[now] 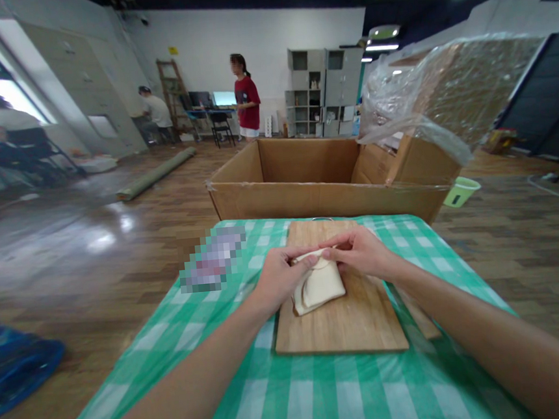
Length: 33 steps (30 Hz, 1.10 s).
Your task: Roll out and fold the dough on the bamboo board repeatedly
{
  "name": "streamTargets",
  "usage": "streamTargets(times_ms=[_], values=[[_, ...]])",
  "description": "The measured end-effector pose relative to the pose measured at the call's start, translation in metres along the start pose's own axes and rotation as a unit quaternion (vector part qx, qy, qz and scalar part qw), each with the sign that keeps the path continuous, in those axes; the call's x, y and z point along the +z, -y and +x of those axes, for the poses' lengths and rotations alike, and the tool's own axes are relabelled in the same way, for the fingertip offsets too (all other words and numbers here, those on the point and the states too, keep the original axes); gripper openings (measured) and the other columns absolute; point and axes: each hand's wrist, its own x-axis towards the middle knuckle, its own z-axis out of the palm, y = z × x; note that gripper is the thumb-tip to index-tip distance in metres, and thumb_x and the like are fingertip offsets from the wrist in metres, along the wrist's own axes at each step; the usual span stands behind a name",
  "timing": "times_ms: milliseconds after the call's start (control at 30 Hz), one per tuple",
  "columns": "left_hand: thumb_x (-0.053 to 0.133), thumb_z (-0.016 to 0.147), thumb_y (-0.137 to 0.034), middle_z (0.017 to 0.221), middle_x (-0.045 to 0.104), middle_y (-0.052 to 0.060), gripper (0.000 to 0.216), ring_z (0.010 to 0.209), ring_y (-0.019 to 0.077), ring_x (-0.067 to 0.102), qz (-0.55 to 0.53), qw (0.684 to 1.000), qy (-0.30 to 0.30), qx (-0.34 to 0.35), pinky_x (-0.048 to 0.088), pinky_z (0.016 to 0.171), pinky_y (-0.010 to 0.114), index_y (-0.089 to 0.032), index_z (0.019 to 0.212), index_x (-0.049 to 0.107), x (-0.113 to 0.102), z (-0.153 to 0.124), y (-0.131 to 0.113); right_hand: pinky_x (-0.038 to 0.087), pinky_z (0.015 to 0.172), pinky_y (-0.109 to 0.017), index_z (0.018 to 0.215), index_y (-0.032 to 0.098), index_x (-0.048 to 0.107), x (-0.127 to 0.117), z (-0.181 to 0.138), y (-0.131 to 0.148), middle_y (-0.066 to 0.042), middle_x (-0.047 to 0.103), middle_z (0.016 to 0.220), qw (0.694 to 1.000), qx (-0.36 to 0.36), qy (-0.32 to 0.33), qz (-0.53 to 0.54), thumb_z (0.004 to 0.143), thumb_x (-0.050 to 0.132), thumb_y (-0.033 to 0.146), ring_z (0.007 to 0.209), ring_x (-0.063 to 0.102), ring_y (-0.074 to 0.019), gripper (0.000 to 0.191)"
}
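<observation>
A wooden cutting board lies on the table under both hands. Over it I hold a cream-coloured, folded or layered slice of bread with thin brown edges. My left hand grips its upper left edge, thumb on top. My right hand pinches the upper edge from the right, so the two thumbs almost meet. The fingers behind the bread are partly hidden. Whether its lower edge touches the board, I cannot tell.
A green-and-white checked cloth covers the table. Another wooden piece lies partly under my right forearm. At the far left corner is a blurred-out flat item. A large cardboard box stands beyond the table; people are in the background.
</observation>
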Motion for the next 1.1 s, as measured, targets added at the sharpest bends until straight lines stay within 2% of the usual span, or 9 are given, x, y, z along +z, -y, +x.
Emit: streamTargets(times_ms=[100, 267, 367, 533, 667, 800, 900, 967, 1100], values=[[0.082, 0.079, -0.048, 0.107, 0.081, 0.011, 0.047, 0.087, 0.0245, 0.073, -0.034, 0.999, -0.004, -0.021, 0.055, 0.072, 0.03, -0.016, 0.113, 0.08, 0.001, 0.0, 0.0, 0.057, 0.059, -0.025, 0.1, 0.016, 0.083, -0.001, 0.001, 0.0, -0.007, 0.081, 0.09, 0.999, -0.022, -0.021, -0.017, 0.081, 0.08, 0.047, 0.074, 0.072, -0.0188, 0.036], [0.074, 0.085, -0.056, 0.107, 0.08, 0.01, 0.051, 0.092, 0.0234, 0.073, -0.095, 0.995, -0.003, -0.032, 0.054, 0.075, 0.028, -0.017, 0.117, 0.078, 0.0, 0.005, -0.001, 0.063, 0.072, -0.035, 0.1, 0.017, 0.084, -0.002, 0.0, 0.009, -0.008, 0.081, 0.095, 0.998, -0.032, -0.045, 0.038, 0.077, 0.084, 0.05, 0.08, 0.075, -0.0231, 0.04], [0.071, 0.087, -0.055, 0.106, 0.08, 0.01, 0.049, 0.089, 0.0224, 0.072, -0.094, 0.995, 0.004, -0.028, 0.053, 0.072, 0.027, -0.016, 0.116, 0.079, -0.001, 0.006, 0.0, 0.065, 0.071, -0.037, 0.099, 0.016, 0.083, 0.0, -0.002, 0.012, -0.008, 0.081, 0.091, 0.997, -0.016, -0.054, 0.057, 0.078, 0.082, 0.053, 0.077, 0.076, -0.0226, 0.042], [0.076, 0.084, -0.049, 0.114, 0.079, 0.011, 0.047, 0.089, 0.0242, 0.072, -0.043, 0.999, -0.008, -0.018, 0.054, 0.07, 0.028, -0.015, 0.116, 0.079, -0.001, 0.003, 0.002, 0.061, 0.054, -0.03, 0.129, 0.02, 0.072, 0.001, -0.004, 0.01, -0.005, 0.078, 0.086, 0.999, 0.028, 0.005, 0.013, 0.085, 0.076, 0.055, 0.068, 0.072, -0.0201, 0.056], [0.076, 0.084, -0.05, 0.113, 0.079, 0.011, 0.046, 0.094, 0.0258, 0.073, -0.053, 0.999, 0.007, -0.007, 0.057, 0.072, 0.029, -0.015, 0.114, 0.079, 0.001, 0.001, -0.002, 0.054, 0.057, -0.025, 0.103, 0.017, 0.08, -0.002, -0.002, 0.011, -0.004, 0.077, 0.086, 0.997, -0.023, 0.049, -0.049, 0.084, 0.077, 0.051, 0.074, 0.069, -0.0184, 0.038], [0.084, 0.078, -0.049, 0.114, 0.077, 0.013, 0.065, 0.09, 0.0245, 0.076, -0.148, 0.988, 0.017, -0.033, 0.06, 0.071, 0.031, -0.017, 0.132, 0.064, 0.003, -0.002, -0.008, 0.055, 0.061, -0.026, 0.089, 0.016, 0.075, -0.004, 0.002, 0.012, -0.003, 0.074, 0.081, 0.995, -0.028, -0.084, 0.046, 0.081, 0.08, 0.05, 0.07, 0.066, -0.0159, 0.035], [0.091, 0.072, -0.041, 0.109, 0.077, 0.015, 0.069, 0.084, 0.0235, 0.077, -0.194, 0.977, 0.04, -0.073, 0.062, 0.072, 0.033, -0.015, 0.129, 0.061, 0.003, -0.002, -0.008, 0.06, 0.063, -0.029, 0.078, 0.019, 0.063, -0.007, 0.002, 0.015, -0.001, 0.072, 0.078, 0.972, -0.002, -0.155, 0.177, 0.074, 0.086, 0.045, 0.071, 0.068, -0.0167, 0.036], [0.091, 0.072, -0.038, 0.109, 0.076, 0.015, 0.063, 0.084, 0.0229, 0.076, -0.217, 0.973, 0.012, -0.073, 0.062, 0.074, 0.034, -0.013, 0.124, 0.063, 0.003, 0.0, -0.005, 0.061, 0.059, -0.029, 0.078, 0.019, 0.061, -0.008, 0.0, 0.019, 0.0, 0.071, 0.078, 0.973, 0.026, -0.123, 0.196, 0.07, 0.088, 0.041, 0.07, 0.068, -0.0173, 0.036], [0.082, 0.08, -0.04, 0.109, 0.075, 0.011, 0.048, 0.088, 0.0225, 0.073, -0.201, 0.979, -0.019, -0.032, 0.059, 0.073, 0.031, -0.014, 0.117, 0.068, 0.005, 0.005, 0.004, 0.056, 0.054, -0.028, 0.108, 0.019, 0.069, -0.009, -0.006, 0.024, -0.004, 0.075, 0.091, 0.987, 0.06, 0.031, 0.143, 0.077, 0.083, 0.042, 0.067, 0.068, -0.0172, 0.041]])
